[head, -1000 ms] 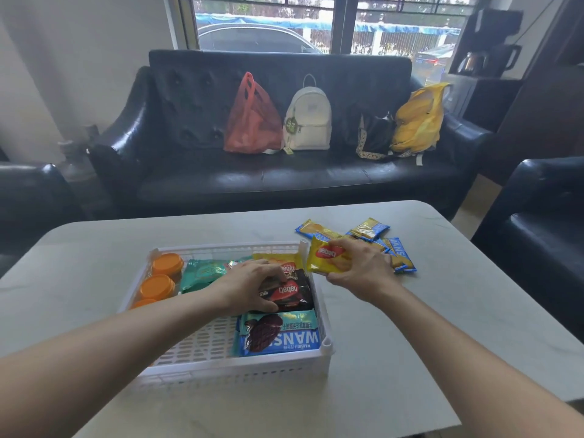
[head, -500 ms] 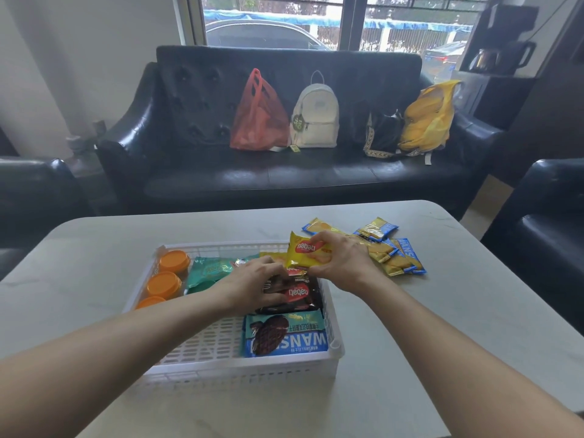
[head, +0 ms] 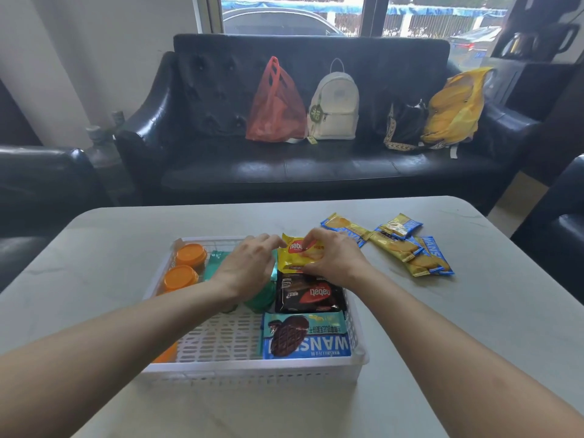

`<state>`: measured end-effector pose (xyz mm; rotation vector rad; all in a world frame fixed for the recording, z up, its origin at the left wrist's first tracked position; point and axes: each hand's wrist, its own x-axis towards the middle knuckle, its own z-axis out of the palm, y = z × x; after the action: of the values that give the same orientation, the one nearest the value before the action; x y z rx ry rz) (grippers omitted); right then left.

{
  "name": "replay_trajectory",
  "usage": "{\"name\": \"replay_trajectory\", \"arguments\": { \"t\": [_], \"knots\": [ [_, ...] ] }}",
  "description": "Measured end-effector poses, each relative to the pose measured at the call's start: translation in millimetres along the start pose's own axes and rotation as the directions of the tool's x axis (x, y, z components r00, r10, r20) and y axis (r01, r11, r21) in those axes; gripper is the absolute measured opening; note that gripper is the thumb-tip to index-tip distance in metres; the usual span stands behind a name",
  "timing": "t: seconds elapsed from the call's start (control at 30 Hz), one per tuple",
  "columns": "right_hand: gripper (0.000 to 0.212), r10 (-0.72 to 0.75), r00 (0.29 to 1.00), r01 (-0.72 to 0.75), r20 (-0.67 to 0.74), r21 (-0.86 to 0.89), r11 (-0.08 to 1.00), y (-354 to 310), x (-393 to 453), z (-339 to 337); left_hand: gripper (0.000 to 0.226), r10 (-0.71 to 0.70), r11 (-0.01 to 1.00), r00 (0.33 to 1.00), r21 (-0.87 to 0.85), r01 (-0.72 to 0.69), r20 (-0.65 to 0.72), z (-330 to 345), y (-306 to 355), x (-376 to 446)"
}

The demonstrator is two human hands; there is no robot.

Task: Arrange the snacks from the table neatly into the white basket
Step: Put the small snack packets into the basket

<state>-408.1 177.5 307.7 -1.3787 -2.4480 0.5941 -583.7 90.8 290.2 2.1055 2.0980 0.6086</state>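
My right fingers: curled round the right edge and top of the yellow nabati packet, thumb low on its near edge; I have hold of it.
My left fingers: bent over the packet's left edge, tips touching it; whether they pinch it or only steady it I cannot tell.
My right hand: over the far right corner of the white basket.
My left hand: just beside it, over the basket's far middle, covering part of the green packets.
Packet's lie: inside the basket at its far right corner, long axis running from far wall to near wall, far end tipped up, near edge touching the dark nabati packet.
Row it joins: dark packet nearer me, then the blue Wansili pack against the basket's near wall.
Coming move, I judge: press the far end down flat, both hands equally close.
Basket's left side: orange lids.
Still on the table: gold-and-blue biscuit packs, right of the basket, nearer my right hand.
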Motion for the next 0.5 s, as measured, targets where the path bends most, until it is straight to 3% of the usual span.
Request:
{"name": "replay_trajectory", "arguments": {
  "t": [0.2,0.33,0.5],
  "knots": [
    [0.032,0.016,0.999,-0.018,0.035,0.052,0.998,6.9,8.1,8.8,0.039,-0.001,0.999,0.998,0.050,-0.002,0.069,16.9,-7.7,-1.2],
    [0.019,-0.020,0.999,0.021,-0.027,0.040,0.999,10.5,5.8,10.0,0.037,-0.020,0.998,0.997,0.062,0.016,0.071,23.9,-11.6,0.3],
    [0.022,-0.068,0.998,0.068,-0.001,-0.080,0.994,15.7,-0.3,15.1,0.040,-0.034,0.996,0.995,0.089,0.026,0.091,27.3,-12.8,2.0]
  ]
}}
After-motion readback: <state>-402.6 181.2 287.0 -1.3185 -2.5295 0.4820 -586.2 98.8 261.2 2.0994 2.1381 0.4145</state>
